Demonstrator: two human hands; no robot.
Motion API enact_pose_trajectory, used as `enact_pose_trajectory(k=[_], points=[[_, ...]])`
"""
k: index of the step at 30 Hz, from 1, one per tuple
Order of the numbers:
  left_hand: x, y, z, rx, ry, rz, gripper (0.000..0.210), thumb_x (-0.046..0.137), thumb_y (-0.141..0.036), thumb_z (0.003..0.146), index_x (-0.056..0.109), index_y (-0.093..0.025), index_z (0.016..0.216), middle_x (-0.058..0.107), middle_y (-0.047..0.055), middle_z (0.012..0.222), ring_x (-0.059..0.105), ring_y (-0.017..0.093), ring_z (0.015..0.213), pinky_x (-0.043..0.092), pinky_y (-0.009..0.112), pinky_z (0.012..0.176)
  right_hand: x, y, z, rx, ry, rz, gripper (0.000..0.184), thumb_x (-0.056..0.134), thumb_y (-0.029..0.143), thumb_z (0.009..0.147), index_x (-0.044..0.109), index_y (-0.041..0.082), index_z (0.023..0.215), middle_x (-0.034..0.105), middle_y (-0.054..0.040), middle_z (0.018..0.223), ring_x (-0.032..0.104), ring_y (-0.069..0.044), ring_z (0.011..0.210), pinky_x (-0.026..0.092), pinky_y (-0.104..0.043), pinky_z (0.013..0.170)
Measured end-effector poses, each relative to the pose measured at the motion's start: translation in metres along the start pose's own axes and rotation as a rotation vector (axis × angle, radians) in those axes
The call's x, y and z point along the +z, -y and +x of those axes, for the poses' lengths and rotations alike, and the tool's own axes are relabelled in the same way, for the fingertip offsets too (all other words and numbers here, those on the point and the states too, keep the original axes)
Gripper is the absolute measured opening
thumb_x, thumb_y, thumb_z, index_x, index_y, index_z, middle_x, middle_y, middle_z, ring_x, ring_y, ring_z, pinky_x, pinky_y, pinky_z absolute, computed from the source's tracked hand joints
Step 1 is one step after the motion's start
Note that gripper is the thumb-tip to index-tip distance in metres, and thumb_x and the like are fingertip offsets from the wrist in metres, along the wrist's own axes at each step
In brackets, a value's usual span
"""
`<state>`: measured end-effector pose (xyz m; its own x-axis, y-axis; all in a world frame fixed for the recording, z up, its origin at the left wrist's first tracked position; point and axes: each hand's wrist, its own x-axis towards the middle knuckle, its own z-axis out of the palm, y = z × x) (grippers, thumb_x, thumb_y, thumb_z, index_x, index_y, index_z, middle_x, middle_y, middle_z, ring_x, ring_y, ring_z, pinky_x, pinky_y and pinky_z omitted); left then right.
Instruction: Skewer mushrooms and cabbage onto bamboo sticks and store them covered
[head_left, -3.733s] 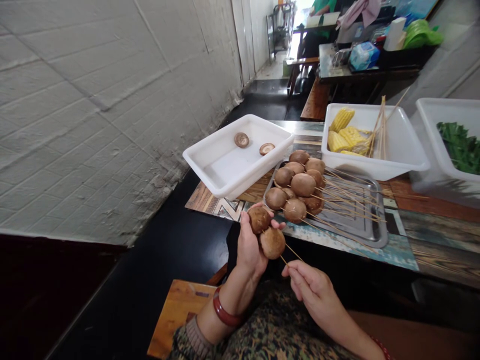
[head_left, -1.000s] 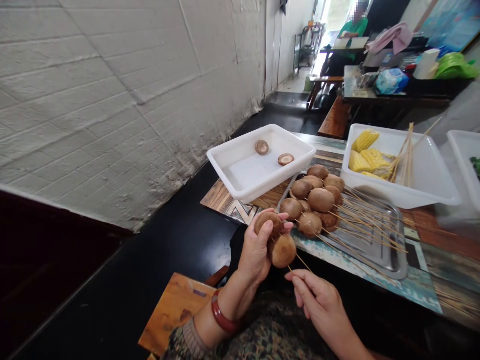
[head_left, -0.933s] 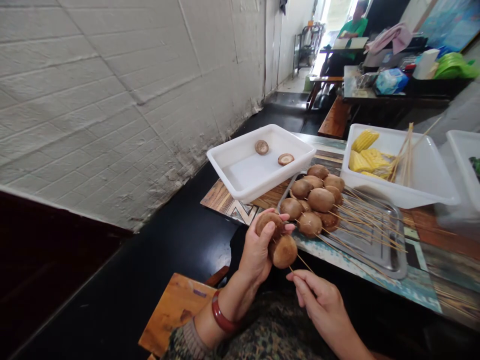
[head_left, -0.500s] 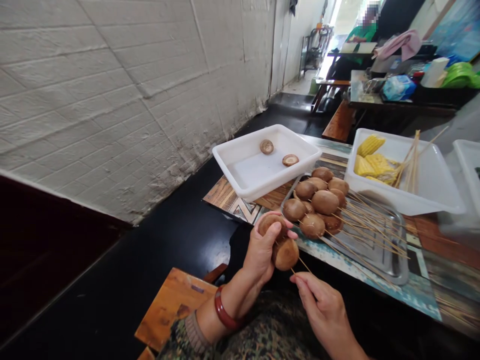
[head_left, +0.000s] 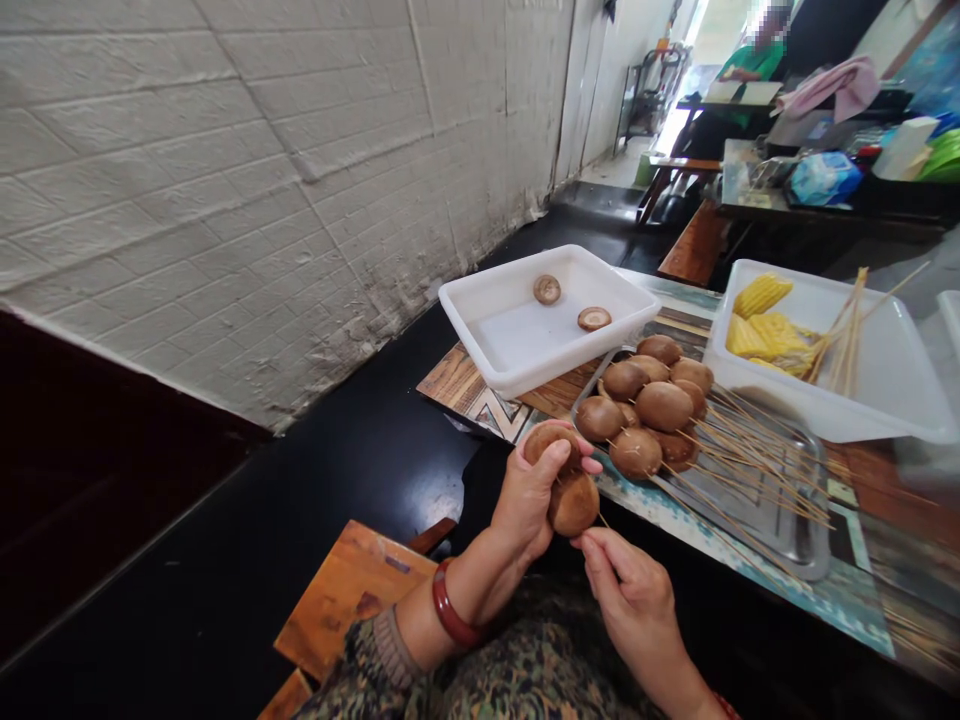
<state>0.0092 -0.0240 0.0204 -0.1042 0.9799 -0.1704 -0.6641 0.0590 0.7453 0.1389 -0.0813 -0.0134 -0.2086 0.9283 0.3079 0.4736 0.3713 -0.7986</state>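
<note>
My left hand point(head_left: 526, 497) is closed around a brown mushroom cap point(head_left: 550, 446), thumb on top and fingers behind. Just below it a second mushroom point(head_left: 574, 504) sits on the same skewers. Beneath that lower cap, my right hand point(head_left: 631, 587) pinches the end of a thin bamboo skewer; another skewer point(head_left: 604, 520) sticks out beside it. To the right, a metal tray point(head_left: 814, 545) holds several skewered mushrooms point(head_left: 664, 406), their sticks pointing right. Two loose mushrooms point(head_left: 547, 289) lie in a white plastic tub point(head_left: 502, 383) behind my hands.
Another white tub point(head_left: 900, 420) holds corn pieces point(head_left: 769, 338) and bamboo sticks point(head_left: 847, 335). A white wall point(head_left: 300, 180) runs along the left. There is a wooden stool point(head_left: 352, 590) at lower left. Farther back, a person in green point(head_left: 759, 62) sits at a table.
My right hand has moved up close to the lower mushroom, and less of the skewer shows between them. The left hand keeps its hold. The whole view has shifted slightly.
</note>
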Motion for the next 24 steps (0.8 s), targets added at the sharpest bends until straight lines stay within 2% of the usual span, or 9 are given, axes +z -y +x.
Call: enact_pose_trajectory(k=[5, 10, 16, 21, 24], points=[[0.0007, -0.0034, 0.0006, 0.016, -0.001, -0.004, 0.028, 0.07, -0.03, 0.082, 0.059, -0.018, 0.104, 0.07, 0.004, 0.087, 0.07, 0.019, 0.071, 0.053, 0.029, 0.067, -0.0026, -0.0011, 0.0025, -0.031, 0.011, -0.01, 0.034, 0.044, 0.031, 0.1, 0.071, 0.019, 0.082, 0.062, -0.0004, 0.058, 0.064, -0.014, 0.051, 0.054, -0.019, 0.058], [0.0016, -0.0061, 0.0009, 0.003, -0.016, 0.008, 0.033, 0.073, -0.034, 0.079, 0.059, -0.018, 0.104, 0.071, 0.005, 0.088, 0.071, 0.021, 0.07, 0.053, 0.03, 0.066, -0.0037, -0.0032, 0.0006, -0.019, 0.037, -0.014, 0.037, 0.042, 0.034, 0.101, 0.071, 0.02, 0.081, 0.05, 0.0035, 0.049, 0.051, -0.012, 0.039, 0.049, -0.019, 0.048], [0.0027, -0.0058, 0.0014, -0.004, -0.024, 0.019, 0.034, 0.074, -0.036, 0.077, 0.06, -0.018, 0.103, 0.072, 0.005, 0.087, 0.071, 0.02, 0.068, 0.053, 0.031, 0.067, -0.0044, -0.0039, -0.0035, -0.012, 0.016, 0.002, 0.034, 0.043, 0.033, 0.1, 0.071, 0.019, 0.087, 0.055, 0.0015, 0.053, 0.054, -0.013, 0.043, 0.048, -0.02, 0.048], [0.0025, -0.0045, 0.0035, -0.03, -0.029, 0.012, 0.038, 0.076, -0.038, 0.075, 0.06, -0.019, 0.103, 0.073, 0.005, 0.087, 0.071, 0.022, 0.069, 0.054, 0.033, 0.067, -0.0063, -0.0049, -0.0068, 0.046, 0.069, 0.057, 0.035, 0.042, 0.032, 0.101, 0.072, 0.018, 0.091, 0.049, 0.0041, 0.048, 0.049, -0.012, 0.04, 0.042, -0.02, 0.042], [0.0031, -0.0059, 0.0068, -0.049, -0.039, -0.023, 0.043, 0.078, -0.038, 0.074, 0.058, -0.019, 0.108, 0.074, 0.006, 0.093, 0.073, 0.023, 0.076, 0.056, 0.038, 0.075, -0.0063, -0.0065, -0.0049, 0.073, 0.083, 0.103, 0.034, 0.041, 0.031, 0.101, 0.071, 0.016, 0.095, 0.051, 0.0044, 0.05, 0.051, -0.012, 0.042, 0.044, -0.02, 0.045]])
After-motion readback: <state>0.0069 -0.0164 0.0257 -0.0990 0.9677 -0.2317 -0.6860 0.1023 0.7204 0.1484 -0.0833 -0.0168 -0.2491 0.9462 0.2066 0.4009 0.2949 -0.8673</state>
